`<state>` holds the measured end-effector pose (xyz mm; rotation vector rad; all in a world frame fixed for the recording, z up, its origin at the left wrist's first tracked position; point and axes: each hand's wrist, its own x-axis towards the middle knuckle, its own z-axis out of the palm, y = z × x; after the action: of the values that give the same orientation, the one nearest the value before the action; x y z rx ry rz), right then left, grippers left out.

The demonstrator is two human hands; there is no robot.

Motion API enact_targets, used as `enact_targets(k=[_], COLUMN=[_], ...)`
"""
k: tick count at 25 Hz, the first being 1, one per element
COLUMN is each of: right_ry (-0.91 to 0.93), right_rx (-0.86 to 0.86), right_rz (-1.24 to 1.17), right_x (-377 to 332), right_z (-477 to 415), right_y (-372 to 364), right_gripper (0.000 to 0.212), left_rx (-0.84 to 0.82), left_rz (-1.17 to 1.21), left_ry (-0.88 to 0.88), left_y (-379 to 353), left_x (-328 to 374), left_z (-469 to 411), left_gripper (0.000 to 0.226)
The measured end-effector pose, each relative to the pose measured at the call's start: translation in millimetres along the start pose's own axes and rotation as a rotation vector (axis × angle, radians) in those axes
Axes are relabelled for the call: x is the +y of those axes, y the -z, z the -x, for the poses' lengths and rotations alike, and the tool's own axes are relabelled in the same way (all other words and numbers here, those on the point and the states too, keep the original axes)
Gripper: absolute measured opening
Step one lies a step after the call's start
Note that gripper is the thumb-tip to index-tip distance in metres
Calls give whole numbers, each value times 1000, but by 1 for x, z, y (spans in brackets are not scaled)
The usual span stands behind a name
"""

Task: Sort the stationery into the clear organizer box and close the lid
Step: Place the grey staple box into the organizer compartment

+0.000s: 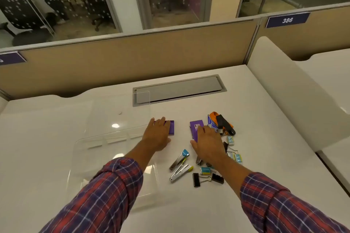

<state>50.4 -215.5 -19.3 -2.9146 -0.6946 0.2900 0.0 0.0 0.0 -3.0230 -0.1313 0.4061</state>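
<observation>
Plaid sleeves (106,191) nearest, L hand (158,136) & R hand (207,143) flat, grip apart on purple pads (171,127); light, stiff, prob best pinched by edges.

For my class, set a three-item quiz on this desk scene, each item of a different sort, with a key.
1. True or false: the clear organizer box already holds stationery.
2. Multiple choice: the left hand rests on A) a stapler, B) a purple pad, C) a binder clip.
3. Fill the gap: the two staplers lie on the ____ desk.

Key
1. False: its compartments look empty and the lid is open.
2. B. The right hand lies flat on a second purple pad.
3. White. They sit between the box and the binder clips.
</observation>
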Motion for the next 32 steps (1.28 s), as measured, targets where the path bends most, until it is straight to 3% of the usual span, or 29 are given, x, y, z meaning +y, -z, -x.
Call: enact_targets(k=[4, 8, 11, 14, 17, 21, 23, 26, 32], right_ry=[-44, -25, -60, -96, -152, -238, -363, -464, -232], right_rx=[-18, -46, -89, -74, -9, 65, 71, 37, -4], right_rz=[110, 172, 137, 49, -174, -782, -1125, -1435, -1391], right_x=[-1, -9, -14, -12, -7, -10, -17, -20, -45], right_z=[-18, -30, -37, -40, -35, -33, -35, -28, -3], right_y=[-5, -7, -6, -2, 2, 14, 28, 46, 71], right_gripper=[75, 67, 70, 76, 78, 54, 29, 21, 19], left_rx=[-42, -44, -54, 46, 177, 229, 250, 218, 218], left_rz=[-19, -107, -64, 81, 458, 1707, 2108, 2373, 2475], left_ry=[-16, -105, -93, -43, 78, 417, 484, 510, 469], left_y=[3, 0, -6, -1, 11, 22, 26, 25, 20], left_x=[-12, -13, -12, -8, 4, 8, 2, 1, 1], left_z=[-17, -30, -32, -32, -35, -23, -9, 11, 55], left_gripper=[74, 67, 66, 61, 55, 48, 45, 47, 54])
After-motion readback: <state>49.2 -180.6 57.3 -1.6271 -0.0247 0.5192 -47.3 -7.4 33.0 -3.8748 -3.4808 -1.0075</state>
